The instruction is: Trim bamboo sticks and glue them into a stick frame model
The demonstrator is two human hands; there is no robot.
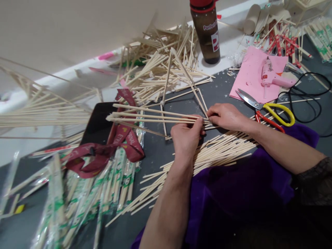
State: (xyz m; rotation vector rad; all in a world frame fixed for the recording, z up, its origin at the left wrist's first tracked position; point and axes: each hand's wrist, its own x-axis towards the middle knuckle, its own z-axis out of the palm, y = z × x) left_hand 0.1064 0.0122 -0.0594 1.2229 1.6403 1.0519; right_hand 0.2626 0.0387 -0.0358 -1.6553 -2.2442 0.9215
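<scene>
My left hand (185, 136) pinches several thin wooden sticks (153, 118) that stretch leftward and meet at a whitish tip. These sticks belong to, or overlap, an open frame of joined sticks (167, 79) standing behind them; which of the two I cannot tell. At the right end of the sticks, the fingers of my right hand (227, 116) are closed against the frame's corner, hiding what they grip. Below both hands lies a loose spread of bare sticks (215, 152).
Scissors (259, 105) and a pink glue gun (272, 77) on pink paper (240, 83) lie right. A bottle (207, 38) stands behind, beside a stick pile (155, 69). A phone (97, 124), a red lanyard (90, 160) and wrapped chopsticks (88, 197) occupy the left. A black cord (308, 116) curls right.
</scene>
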